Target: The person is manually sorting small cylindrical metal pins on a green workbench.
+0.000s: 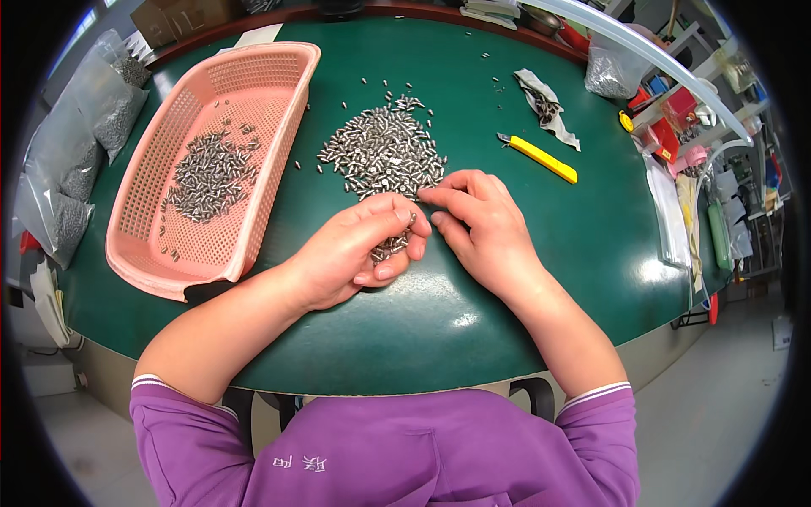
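A heap of small, shiny metal cylinders with rounded ends (384, 148) lies on the green tabletop in front of me. My left hand (363, 245) is cupped just below the heap, its fingers curled around a handful of the same metal cylinders (390, 247). My right hand (481, 221) rests at the heap's near right edge. Its index fingertip touches down by the lowest cylinders, and the thumb is bent a little apart from it. No cylinder shows clearly between those two fingertips.
Left of the heap stands a pink perforated plastic basket (269, 186) with more cylinders (211, 176). A yellow utility knife (542, 160) and a crumpled pale wrapper (547, 110) lie at the right. Clear bags of parts (84, 148) line the left edge; a pale curved tube (676, 72) arches at upper right.
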{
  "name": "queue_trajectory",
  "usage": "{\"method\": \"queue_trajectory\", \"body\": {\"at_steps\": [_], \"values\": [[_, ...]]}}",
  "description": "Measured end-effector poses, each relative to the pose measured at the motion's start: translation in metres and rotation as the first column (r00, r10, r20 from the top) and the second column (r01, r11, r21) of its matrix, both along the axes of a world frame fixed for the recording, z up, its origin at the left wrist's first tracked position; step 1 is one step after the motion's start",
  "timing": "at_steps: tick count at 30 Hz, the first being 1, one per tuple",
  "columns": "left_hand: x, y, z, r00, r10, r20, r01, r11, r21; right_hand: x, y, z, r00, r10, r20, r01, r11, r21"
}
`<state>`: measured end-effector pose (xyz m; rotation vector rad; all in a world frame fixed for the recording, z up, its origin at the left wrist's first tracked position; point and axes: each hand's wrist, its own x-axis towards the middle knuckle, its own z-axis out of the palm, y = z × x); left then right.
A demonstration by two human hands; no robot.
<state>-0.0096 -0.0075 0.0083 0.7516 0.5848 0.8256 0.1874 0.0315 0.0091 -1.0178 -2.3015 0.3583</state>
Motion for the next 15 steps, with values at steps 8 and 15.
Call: {"method": "queue_trajectory", "body": {"at_steps": [8,15], "values": [[0.0004,0.0002,0.0014,0.998,0.042,0.041,-0.042,0.999,-0.006,-0.0002,0.0002,0.0009,1.0,-0.011,-0.012,0.011,1.0,-0.002],[-0.0017,0.0015,-0.0025,0.992,0.08,0.097,-0.076,0.996,-0.042,-0.0029,-0.0014,0.0022,1.0,0.007,0.002,-0.007,1.0,-0.012]]}}
